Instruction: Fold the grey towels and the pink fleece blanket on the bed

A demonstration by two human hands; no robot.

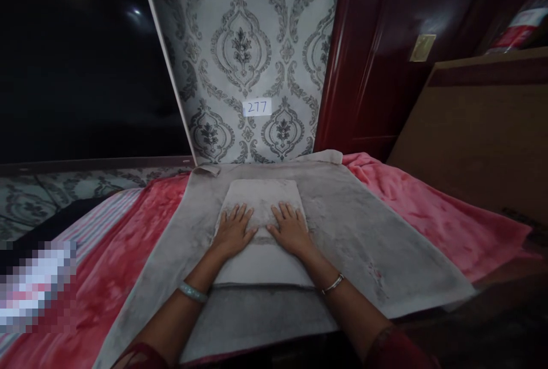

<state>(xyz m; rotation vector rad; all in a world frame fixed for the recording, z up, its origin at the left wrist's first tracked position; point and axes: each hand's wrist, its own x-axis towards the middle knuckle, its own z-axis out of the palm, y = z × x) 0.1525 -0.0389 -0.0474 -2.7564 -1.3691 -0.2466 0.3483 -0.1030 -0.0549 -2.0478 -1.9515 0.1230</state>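
Both forearms reach up from the bottom edge toward the centre of the frame. The left hand (233,231) lies palm down, fingers spread flat and gripping nothing, on a folded grey towel (261,198). The right hand (291,229) rests just beside it in the same open, flat pose on the same towel. The folded towel sits in the middle of the frame under both palms, on a larger grey cloth (355,232) spread over a red blanket (428,215) on the bed.
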